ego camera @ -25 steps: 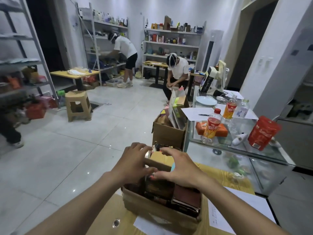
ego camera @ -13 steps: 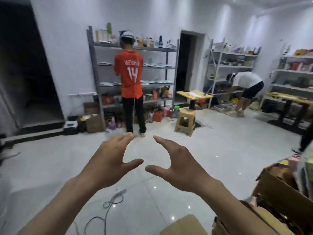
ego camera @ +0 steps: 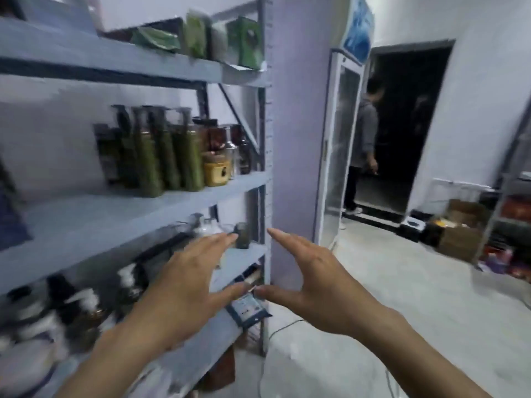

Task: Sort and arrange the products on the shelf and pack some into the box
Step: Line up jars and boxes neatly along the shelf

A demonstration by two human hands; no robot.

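Your left hand [ego camera: 184, 285] was open in front of the shelf [ego camera: 143, 208], fingers straight and spread, gripping nothing. Your right hand [ego camera: 313, 282] mirrored it, fingers apart, thumb out toward the left thumb, nothing held either. Just under the two thumbs a blue-and-white packet [ego camera: 247, 307] stuck out over a lower board's edge. It carried print, but that was too blurred to read.

Down to your left, white-topped pump bottles [ego camera: 86, 300] crowded that lower board, all smeared by blur. At your left fingertips a small dark jar [ego camera: 242, 235] stood near the corner post; I couldn't tell whether you touched it.

One board up, tall green bottles [ego camera: 161, 156] stood in a tight row. Beside them were a yellow-labelled jar [ego camera: 216, 170] and darker bottles [ego camera: 230, 145], with no label legible. On the top board sat green packets [ego camera: 247, 43].

A lilac pillar [ego camera: 296, 139] stood hard against the shelf's right side. Beyond it was a glass-door fridge [ego camera: 342, 139], with a person in a grey top [ego camera: 363, 133] at a dark doorway. Cardboard boxes [ego camera: 459, 234] sat on the floor far right, contents unclear.
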